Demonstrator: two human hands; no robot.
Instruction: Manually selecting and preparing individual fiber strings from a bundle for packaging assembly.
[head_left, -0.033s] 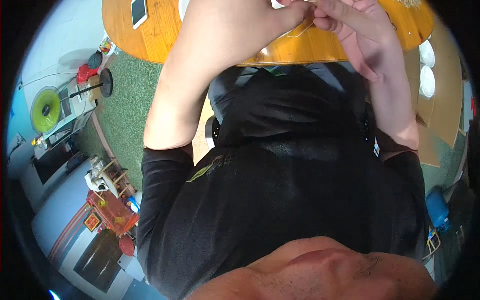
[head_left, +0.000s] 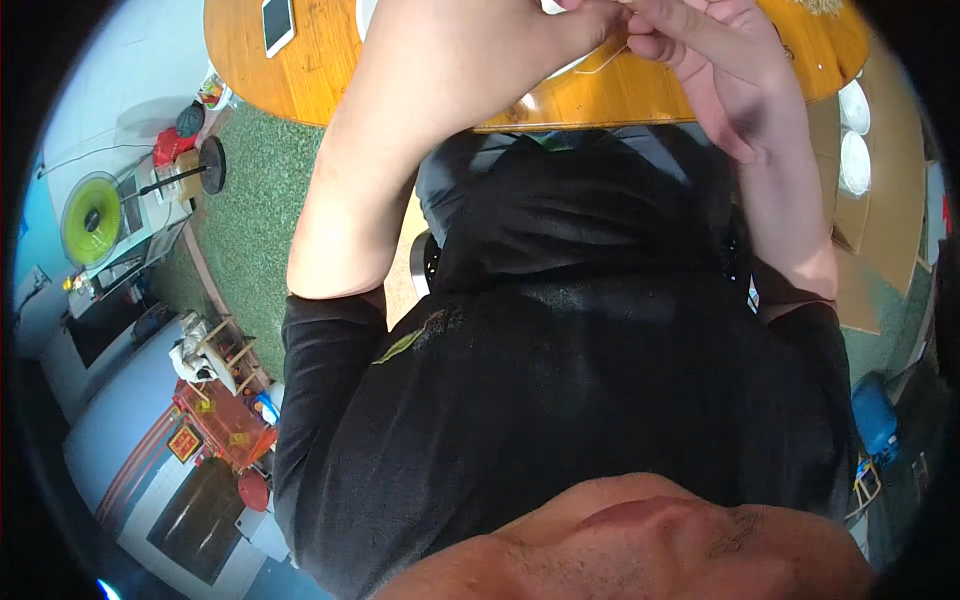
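Honestly, left hand (head_left: 500, 50) and right hand (head_left: 722, 60) meet at the frame's top edge, can't tell if they're gripping; the thin pale strand (head_left: 602, 67) just below could snap if tugged.

Bench (head_left: 325, 62): orange-brown, darker grain lines. Thin strand (head_left: 600, 66): pale straw. Phone (head_left: 279, 25): white edging. Shirt (head_left: 600, 380): black, bearing a yellow-green leaf motif (head_left: 402, 346). Floor covering (head_left: 250, 195): mottled green. Fan (head_left: 92, 220): lime green, dark hub. Dishes (head_left: 854, 163): white. Cardboard (head_left: 885, 200): tan. Square panel (head_left: 185, 441): red with yellow. Container (head_left: 875, 418), right: blue.
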